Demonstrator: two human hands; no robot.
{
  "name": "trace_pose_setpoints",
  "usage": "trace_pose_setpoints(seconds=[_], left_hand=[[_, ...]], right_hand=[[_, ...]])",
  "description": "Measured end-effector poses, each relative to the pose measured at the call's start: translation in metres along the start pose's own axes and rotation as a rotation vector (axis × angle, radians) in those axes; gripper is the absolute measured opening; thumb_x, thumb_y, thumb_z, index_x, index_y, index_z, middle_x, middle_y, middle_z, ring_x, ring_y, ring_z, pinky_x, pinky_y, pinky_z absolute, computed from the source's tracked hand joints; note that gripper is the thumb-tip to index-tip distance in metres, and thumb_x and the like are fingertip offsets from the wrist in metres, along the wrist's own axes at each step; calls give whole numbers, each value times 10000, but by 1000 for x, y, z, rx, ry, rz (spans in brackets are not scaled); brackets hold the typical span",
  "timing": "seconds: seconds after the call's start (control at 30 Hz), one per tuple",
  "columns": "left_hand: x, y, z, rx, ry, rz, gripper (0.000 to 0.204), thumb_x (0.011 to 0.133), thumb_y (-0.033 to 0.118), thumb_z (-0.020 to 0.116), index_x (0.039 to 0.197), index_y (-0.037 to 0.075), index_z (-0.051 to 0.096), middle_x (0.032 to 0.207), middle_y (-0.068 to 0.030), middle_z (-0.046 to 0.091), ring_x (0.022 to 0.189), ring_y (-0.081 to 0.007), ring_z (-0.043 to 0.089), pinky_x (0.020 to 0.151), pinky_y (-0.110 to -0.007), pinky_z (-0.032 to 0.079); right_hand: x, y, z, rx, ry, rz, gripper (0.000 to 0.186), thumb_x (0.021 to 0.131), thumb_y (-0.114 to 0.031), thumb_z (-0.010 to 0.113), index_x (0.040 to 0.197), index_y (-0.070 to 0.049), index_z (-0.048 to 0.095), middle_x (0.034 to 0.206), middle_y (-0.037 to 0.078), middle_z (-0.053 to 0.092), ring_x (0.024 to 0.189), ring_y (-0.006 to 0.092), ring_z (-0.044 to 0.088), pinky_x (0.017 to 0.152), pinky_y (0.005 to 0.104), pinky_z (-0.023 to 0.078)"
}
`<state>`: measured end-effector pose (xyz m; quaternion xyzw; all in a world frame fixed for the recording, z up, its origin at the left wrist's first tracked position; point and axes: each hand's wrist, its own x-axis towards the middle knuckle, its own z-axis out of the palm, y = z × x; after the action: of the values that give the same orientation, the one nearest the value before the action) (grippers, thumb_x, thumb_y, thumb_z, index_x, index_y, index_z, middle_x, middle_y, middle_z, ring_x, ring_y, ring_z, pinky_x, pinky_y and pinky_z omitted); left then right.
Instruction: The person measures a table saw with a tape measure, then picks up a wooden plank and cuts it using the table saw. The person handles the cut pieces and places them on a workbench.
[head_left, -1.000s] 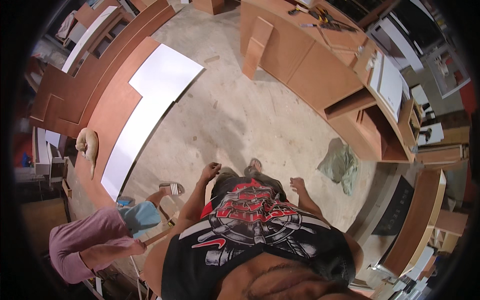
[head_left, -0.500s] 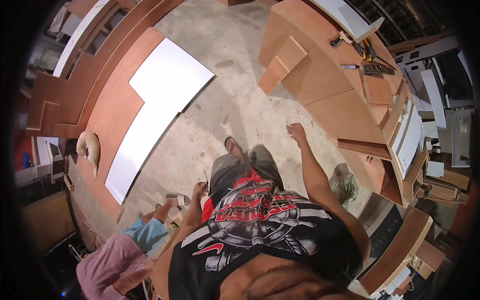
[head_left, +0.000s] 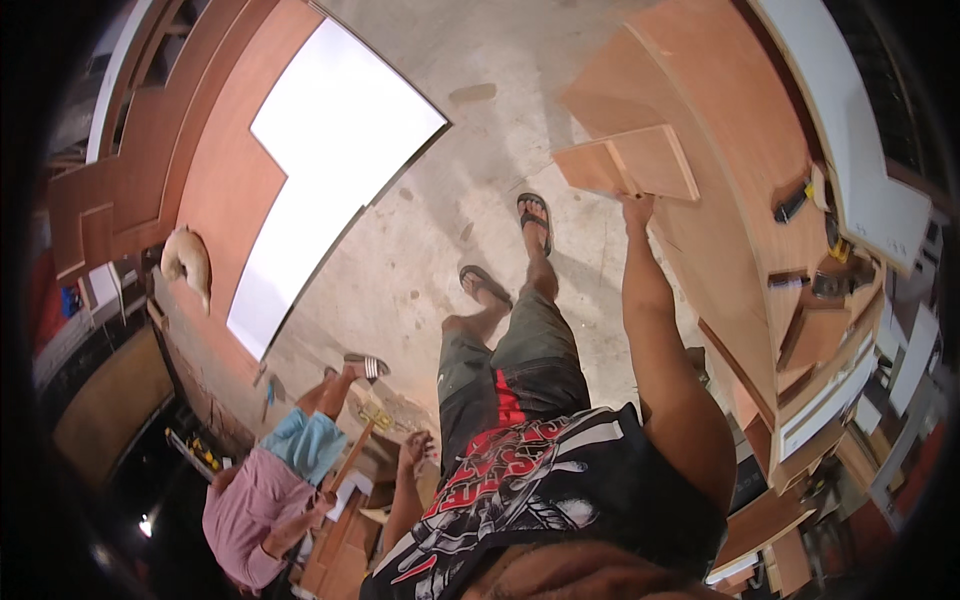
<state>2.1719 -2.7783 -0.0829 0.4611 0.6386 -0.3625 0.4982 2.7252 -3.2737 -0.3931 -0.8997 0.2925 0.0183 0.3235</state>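
Note:
My right arm reaches forward, and my right hand [head_left: 637, 207] is closed at the near edge of a light brown wooden board [head_left: 655, 160] that juts from a long wooden cabinet [head_left: 705, 225]. The fingers are partly hidden against the board's edge. My left hand [head_left: 415, 450] hangs low beside my left thigh, fingers curled. Whatever lies between those fingers is too small to make out. Nearby on the left, another person in a pink shirt [head_left: 245, 515] sits low, one hand on a wooden strip [head_left: 353, 455].
A white sheet [head_left: 335, 110] lies on a brown wooden panel [head_left: 215, 200] at the left, near a curled tan animal [head_left: 186, 265]. Tools, including a hand plane [head_left: 833, 280], rest on the cabinet at the right. Wooden pieces lie at lower right. Concrete floor [head_left: 430, 240] runs between.
My right hand has moved forward to the wooden board. I have stepped forward, so both feet now show. My left hand hangs lower in view, and the other person now shows more fully.

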Motion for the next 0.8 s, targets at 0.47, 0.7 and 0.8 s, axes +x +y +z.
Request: trace_pose_setpoints(seconds=[0.47,0.7,0.8], left_hand=[[-25,-5,83,-331,108,17,459,930,470,641,1166,77,604,1054,-80,700,863,-181,675,718,-326,534],[13,-45,101,-377,123,63,450,876,474,691,1099,84,659,960,-82,722,754,-175,692,609,-332,540],[63,-39,70,-317,113,179,451,862,455,705,1102,76,668,921,-89,721,741,-178,703,588,-341,548]], right_hand=[[-72,-148,14,224,-191,-80,401,672,-123,872,955,101,696,962,176,727,788,276,686,736,388,537],[-182,-295,-30,-76,-635,-661,575,703,-267,852,1119,70,643,1083,202,704,1002,272,680,863,355,515],[-232,-334,-12,341,-905,-643,567,714,-121,855,1201,35,608,1126,142,691,1012,218,654,874,335,507]])
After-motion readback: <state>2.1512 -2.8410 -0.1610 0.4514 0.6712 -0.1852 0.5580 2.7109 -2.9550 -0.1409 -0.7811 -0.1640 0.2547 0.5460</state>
